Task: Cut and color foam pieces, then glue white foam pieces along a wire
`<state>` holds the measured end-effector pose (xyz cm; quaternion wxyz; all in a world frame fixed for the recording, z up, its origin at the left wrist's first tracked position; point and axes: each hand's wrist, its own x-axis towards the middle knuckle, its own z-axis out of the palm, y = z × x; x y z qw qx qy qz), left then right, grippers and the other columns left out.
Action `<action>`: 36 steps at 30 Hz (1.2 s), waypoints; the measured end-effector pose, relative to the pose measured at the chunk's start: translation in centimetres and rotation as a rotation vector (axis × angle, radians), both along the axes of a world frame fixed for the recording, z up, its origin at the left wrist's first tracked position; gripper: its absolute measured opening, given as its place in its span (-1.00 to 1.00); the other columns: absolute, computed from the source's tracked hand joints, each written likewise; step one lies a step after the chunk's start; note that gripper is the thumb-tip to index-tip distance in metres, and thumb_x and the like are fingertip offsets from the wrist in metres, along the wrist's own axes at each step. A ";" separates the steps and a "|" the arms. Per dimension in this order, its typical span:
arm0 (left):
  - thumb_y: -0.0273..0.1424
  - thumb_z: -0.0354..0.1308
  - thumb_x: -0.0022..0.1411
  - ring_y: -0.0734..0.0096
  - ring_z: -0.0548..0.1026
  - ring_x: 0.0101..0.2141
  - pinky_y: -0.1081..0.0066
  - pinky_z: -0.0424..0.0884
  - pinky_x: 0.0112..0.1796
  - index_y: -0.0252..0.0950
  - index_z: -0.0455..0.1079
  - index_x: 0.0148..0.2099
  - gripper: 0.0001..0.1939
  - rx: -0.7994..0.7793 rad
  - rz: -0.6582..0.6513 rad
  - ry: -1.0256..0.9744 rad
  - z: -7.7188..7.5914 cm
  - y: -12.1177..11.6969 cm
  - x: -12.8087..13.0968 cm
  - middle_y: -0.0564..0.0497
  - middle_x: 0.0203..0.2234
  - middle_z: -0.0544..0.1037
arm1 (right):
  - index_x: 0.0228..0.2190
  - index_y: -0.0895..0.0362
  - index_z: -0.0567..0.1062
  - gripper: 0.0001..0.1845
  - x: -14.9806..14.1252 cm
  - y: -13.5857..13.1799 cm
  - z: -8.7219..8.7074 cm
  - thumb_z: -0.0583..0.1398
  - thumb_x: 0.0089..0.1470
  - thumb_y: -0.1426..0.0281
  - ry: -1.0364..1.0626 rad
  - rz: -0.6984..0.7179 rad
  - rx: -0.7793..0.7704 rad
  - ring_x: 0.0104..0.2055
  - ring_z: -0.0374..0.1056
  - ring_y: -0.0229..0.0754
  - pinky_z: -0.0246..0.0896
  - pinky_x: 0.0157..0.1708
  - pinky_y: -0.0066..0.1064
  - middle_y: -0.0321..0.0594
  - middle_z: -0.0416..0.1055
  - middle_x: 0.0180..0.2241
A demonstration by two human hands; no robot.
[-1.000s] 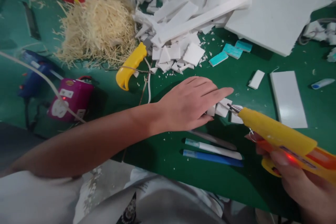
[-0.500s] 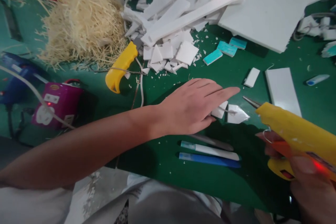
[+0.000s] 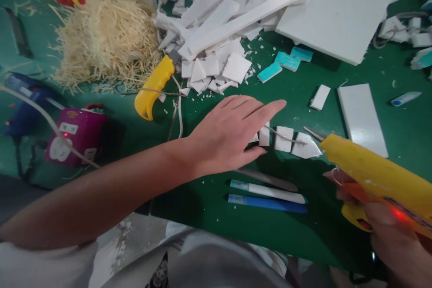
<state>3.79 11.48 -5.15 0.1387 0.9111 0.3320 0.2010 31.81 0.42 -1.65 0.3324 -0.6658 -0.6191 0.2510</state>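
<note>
Palm down, my left hand (image 3: 226, 137) rests over a row of small white foam pieces, its index finger stretched out and its thumb apart. Beyond those fingers lie a square foam piece (image 3: 283, 139) and a pointed one (image 3: 306, 148). A thin grey cord (image 3: 274, 132) runs across the row and ends on the pointed piece, under a shiny clear patch. My right hand (image 3: 393, 222) is wrapped round a yellow glue gun (image 3: 364, 164) with an orange trigger and a red light. Its metal nozzle is just above and right of the pointed piece, apparently apart from it.
Slim blue (image 3: 270, 204) and white (image 3: 276, 192) tools lie nearer me. White foam scraps (image 3: 236, 67), a straw pile (image 3: 108, 36) and a yellow handle (image 3: 155, 87) lie beyond my left arm. Left are a purple power box (image 3: 76, 132) and a blue glue gun (image 3: 29, 103).
The nozzle has moved off the row to the right, then slightly back. My left hand has slid left, uncovering more foam pieces and the cord. The view has shifted a little.
</note>
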 end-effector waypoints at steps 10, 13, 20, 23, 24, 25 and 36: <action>-0.37 0.25 0.42 0.04 0.56 0.13 0.13 0.49 0.17 -0.44 0.17 0.50 -0.30 -0.009 0.004 0.161 2.5 -0.3 -2.5 -0.27 0.15 0.59 | -0.21 -0.16 0.66 -0.91 1.0 0.6 -0.4 0.30 0.30 0.25 -0.086 0.175 0.027 -0.25 0.67 -0.09 0.59 -0.20 -0.35 -0.34 0.71 -0.22; -0.31 0.26 0.41 0.00 0.59 0.08 0.14 0.52 0.09 -0.41 0.17 0.52 -0.26 -0.008 0.065 0.285 3.4 -0.7 -3.2 -0.24 0.12 0.61 | -0.28 -0.15 0.62 -0.89 1.0 0.9 -0.2 0.27 0.32 0.22 -0.094 0.310 0.004 -0.33 0.64 -0.10 0.57 -0.32 -0.36 -0.35 0.68 -0.29; -0.48 0.02 0.45 0.10 0.62 0.11 0.17 0.51 0.16 -0.36 0.25 0.50 -0.38 -0.066 0.117 0.388 4.6 -1.4 -3.6 -0.16 0.14 0.64 | -0.32 -0.07 0.61 -0.83 1.4 1.7 -0.7 0.27 0.33 0.21 -0.136 0.365 0.037 -0.47 0.58 -0.15 0.49 -0.50 -0.41 -0.33 0.64 -0.39; -0.52 -0.03 0.45 0.13 0.59 0.18 0.18 0.51 0.21 -0.40 0.29 0.47 -0.40 -0.095 0.149 0.398 4.8 -1.5 -3.6 -0.19 0.22 0.61 | -0.22 -0.09 0.63 -0.86 1.4 1.8 -0.8 0.26 0.36 0.19 -0.175 0.400 0.052 -0.45 0.61 -0.16 0.52 -0.47 -0.45 -0.34 0.67 -0.34; -0.53 -0.04 0.44 0.12 0.58 0.19 0.18 0.51 0.21 -0.43 0.30 0.46 -0.41 -0.080 0.149 0.374 4.7 -1.5 -3.6 -0.21 0.21 0.61 | -0.20 -0.10 0.63 -0.85 1.5 1.7 -0.8 0.25 0.37 0.18 -0.175 0.431 0.059 -0.44 0.62 -0.16 0.53 -0.47 -0.46 -0.34 0.68 -0.33; -0.53 -0.03 0.44 0.11 0.58 0.21 0.17 0.50 0.23 -0.46 0.31 0.45 -0.42 -0.060 0.143 0.341 4.5 -1.4 -3.6 -0.23 0.22 0.61 | -0.19 -0.09 0.63 -0.83 1.6 1.7 -0.8 0.24 0.38 0.18 -0.183 0.429 0.046 -0.40 0.64 -0.15 0.55 -0.43 -0.47 -0.33 0.69 -0.30; -0.39 0.13 0.53 0.14 0.54 0.17 0.20 0.47 0.20 -0.48 0.23 0.45 -0.45 0.070 0.029 0.098 0.6 -1.0 -0.4 -0.21 0.16 0.59 | -0.26 -0.04 0.58 -0.81 1.0 2.1 -0.5 0.26 0.36 0.16 -0.132 0.450 -0.020 -0.44 0.61 -0.17 0.50 -0.47 -0.50 -0.29 0.64 -0.37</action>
